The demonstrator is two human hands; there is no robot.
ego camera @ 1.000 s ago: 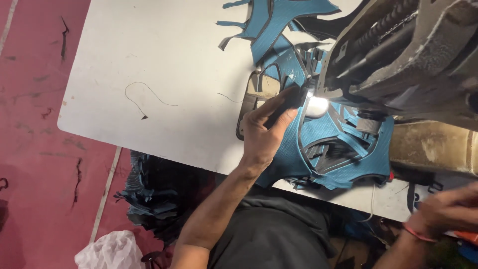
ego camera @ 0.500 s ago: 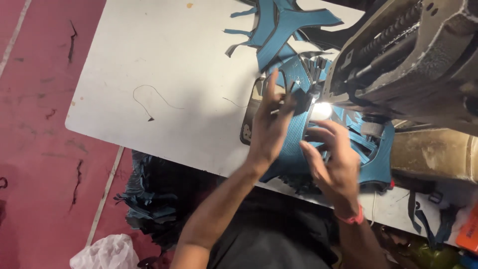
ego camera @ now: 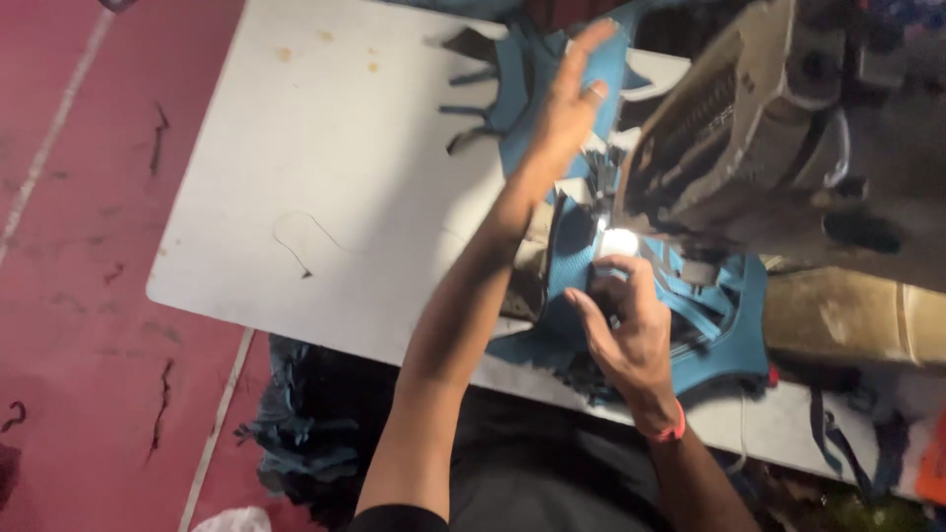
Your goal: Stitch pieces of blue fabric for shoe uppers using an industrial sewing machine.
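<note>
Our right hand [ego camera: 631, 330] pinches the blue cut fabric piece [ego camera: 724, 340] under the lit foot of the sewing machine [ego camera: 788, 138], so we judge stitching is just being set up. Our left hand [ego camera: 567, 99] hangs open, holding nothing, above more blue pieces [ego camera: 512, 89] at twelve o'clock on the white table [ego camera: 325, 167]. We see no packages, labels or signs; a heap of blue offcuts [ego camera: 296, 433] lies at seven o'clock.

The sewing machine [ego camera: 788, 128] hides the needle and runs off-frame.
</note>
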